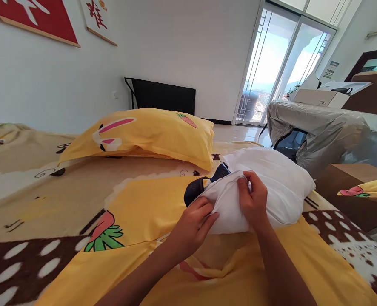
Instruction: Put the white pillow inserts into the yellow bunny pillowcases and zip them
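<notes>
White pillow, held by its edge.
We list: left hand and right hand, both pinching fabric; yellow pillow beyond, yellow cloth beneath.

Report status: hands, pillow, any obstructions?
Left hand and right hand gripping white pillow at its edge. Pillow lying on the bedding. Dark item at that edge, beside left hand; identity unclear.

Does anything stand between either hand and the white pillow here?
Nothing visible does: the left hand and right hand both touch the white pillow directly, at its edge. A dark object sits beside that edge, just beyond the left hand.
</notes>
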A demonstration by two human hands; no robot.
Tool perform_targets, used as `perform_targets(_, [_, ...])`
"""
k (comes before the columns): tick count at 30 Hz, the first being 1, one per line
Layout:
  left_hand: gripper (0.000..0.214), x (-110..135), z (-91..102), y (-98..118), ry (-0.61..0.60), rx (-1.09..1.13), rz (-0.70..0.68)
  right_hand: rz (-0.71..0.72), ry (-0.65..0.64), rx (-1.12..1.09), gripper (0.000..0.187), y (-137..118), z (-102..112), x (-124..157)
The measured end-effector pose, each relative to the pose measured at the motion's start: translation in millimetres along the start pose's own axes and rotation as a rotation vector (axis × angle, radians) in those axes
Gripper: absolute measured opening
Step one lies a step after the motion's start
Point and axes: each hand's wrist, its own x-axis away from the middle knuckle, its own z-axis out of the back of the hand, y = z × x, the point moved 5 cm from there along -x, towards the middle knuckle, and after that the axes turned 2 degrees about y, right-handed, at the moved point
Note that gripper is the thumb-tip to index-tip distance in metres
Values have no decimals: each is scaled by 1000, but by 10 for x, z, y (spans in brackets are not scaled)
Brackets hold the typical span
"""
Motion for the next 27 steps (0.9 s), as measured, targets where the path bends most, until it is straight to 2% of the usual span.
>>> perform_targets(3, [25, 20, -4, 65, 4, 35, -113, -41, 40, 3, 12, 43, 75, -30])
perform_targets(5, [20, 41, -45, 58, -53, 30, -117, -79, 67, 3, 14, 86, 119, -41])
perform_targets(8, [16, 70, -98, -24, -105, -163, -67, -142, 122, -20, 18, 171, 183, -52])
perform_targets(12, [18, 80, -91, -74, -112, -371, -117, -181, 209, -52, 21, 279, 271, -75])
perform_targets(15, [20, 64, -34, -39, -59, -447, -198, -178, 233, -68, 22, 331, 309, -93])
perform_targets(19, [20, 52, 58, 10, 96, -497, -283, -154, 265, -56, 21, 359, 331, -86])
perform_targets(21, [20, 49, 71, -38, 115, -479, -241, -133, 312, -36, 20, 352, 347, -62])
perform_targets(23, [22, 41, 59, -139, 79, -456, -140, -118, 335, -17, 17, 338, 355, -37])
perform_targets(27, [24, 12, 36, -355, -46, -376, 95, -84, 223, -13, 13, 288, 317, -22])
